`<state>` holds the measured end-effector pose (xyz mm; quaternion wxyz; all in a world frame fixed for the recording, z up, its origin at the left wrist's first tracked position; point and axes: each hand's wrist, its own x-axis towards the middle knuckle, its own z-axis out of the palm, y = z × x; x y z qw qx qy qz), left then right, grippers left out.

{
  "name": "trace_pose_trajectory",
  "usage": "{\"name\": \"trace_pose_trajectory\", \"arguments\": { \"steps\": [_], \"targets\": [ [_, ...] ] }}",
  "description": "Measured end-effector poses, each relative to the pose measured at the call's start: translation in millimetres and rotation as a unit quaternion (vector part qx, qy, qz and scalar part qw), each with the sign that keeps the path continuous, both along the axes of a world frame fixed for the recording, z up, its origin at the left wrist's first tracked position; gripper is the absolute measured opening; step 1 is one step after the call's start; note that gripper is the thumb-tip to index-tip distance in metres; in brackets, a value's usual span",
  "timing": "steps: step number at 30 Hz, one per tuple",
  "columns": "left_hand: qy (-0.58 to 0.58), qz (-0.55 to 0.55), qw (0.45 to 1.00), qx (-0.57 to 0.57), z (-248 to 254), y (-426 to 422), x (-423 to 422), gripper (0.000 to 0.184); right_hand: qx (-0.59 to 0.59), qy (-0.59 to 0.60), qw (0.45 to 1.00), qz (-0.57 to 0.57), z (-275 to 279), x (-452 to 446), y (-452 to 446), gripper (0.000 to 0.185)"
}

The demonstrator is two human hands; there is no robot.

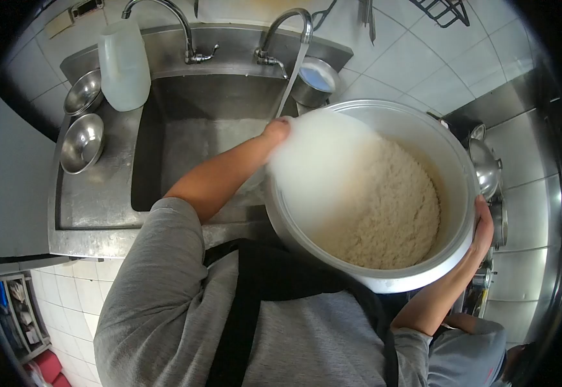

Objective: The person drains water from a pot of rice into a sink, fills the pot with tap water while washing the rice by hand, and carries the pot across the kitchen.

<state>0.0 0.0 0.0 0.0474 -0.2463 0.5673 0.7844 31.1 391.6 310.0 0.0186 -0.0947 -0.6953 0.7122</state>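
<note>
Right hand (483,226) grips the side of the big pot (384,280) of pale grain (400,213), beside the sink (197,100). Left hand (278,131) at its rim, white haze (316,164) hides my grip; moving it calls for two-sided support.

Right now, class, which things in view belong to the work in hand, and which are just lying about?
Probably in the job:
- large metal pot, held
- rice
- running tap

Seemingly lying about:
- plastic jug
- two steel bowls
- small metal pot
</note>
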Motion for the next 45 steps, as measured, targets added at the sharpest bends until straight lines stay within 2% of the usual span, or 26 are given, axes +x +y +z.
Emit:
{"name": "trace_pose_trajectory", "arguments": {
  "steps": [2, 5, 8, 14, 17, 20, 23, 26, 29, 32, 35, 38, 41, 45],
  "targets": [
    [0.002, 0.023, 1.0, -0.003, 8, 2, 6, 0.024, -0.005, -0.01, 1.0, -0.013, 3, 0, -2, 0.038],
    [-0.018, -0.006, 1.0, 0.007, 15, -3, 10, 0.026, 0.009, 0.014, 1.0, -0.021, -1, 1, -7, 0.036],
    [0.002, 0.045, 0.996, 0.075, 12, 1, 10, 0.021, -0.002, -0.012, 1.0, -0.024, 3, 1, -9, 0.036],
    [0.038, 0.028, 0.993, 0.107, -6, -1, 0, 0.019, -0.038, -0.02, 0.999, -0.008, 5, 0, -16, 0.036],
    [0.018, 0.033, 0.997, 0.066, 15, 0, 12, 0.021, 0.004, -0.022, 0.999, -0.046, 9, 4, -24, 0.038],
    [-0.002, -0.007, 0.999, 0.034, 13, -4, 12, 0.025, 0.006, -0.014, 1.0, -0.022, 8, -3, -14, 0.04],
    [0.012, 0.015, 0.999, 0.043, -5, -4, 4, 0.028, -0.016, -0.013, 1.0, -0.02, 8, -4, -14, 0.039],
    [0.014, 0.033, 0.998, 0.05, 5, 0, 9, 0.03, -0.045, -0.015, 0.999, 0.021, 9, -5, -14, 0.039],
    [0.01, 0.008, 0.998, 0.06, 20, -2, 19, 0.025, 0.029, 0.112, 0.993, 0.019, 11, 6, -37, 0.038],
    [0.023, 0.0, 0.997, 0.072, -28, -8, -2, 0.026, 0.046, 0.115, 0.991, 0.04, 12, 6, -37, 0.04],
    [0.02, -0.01, 0.999, 0.031, -16, -9, 4, 0.027, 0.006, 0.105, 0.994, 0.03, 14, 14, -50, 0.039],
    [-0.017, -0.016, 1.0, -0.007, -8, -10, 4, 0.029, 0.03, 0.11, 0.993, 0.018, 13, 12, -48, 0.039],
    [0.002, 0.005, 1.0, -0.016, 0, -5, 11, 0.031, 0.018, 0.105, 0.994, 0.026, 13, 12, -47, 0.038],
    [0.001, 0.007, 0.999, -0.033, -14, -7, 4, 0.036, 0.023, 0.108, 0.994, 0.021, 13, 12, -47, 0.039]
  ]
}}
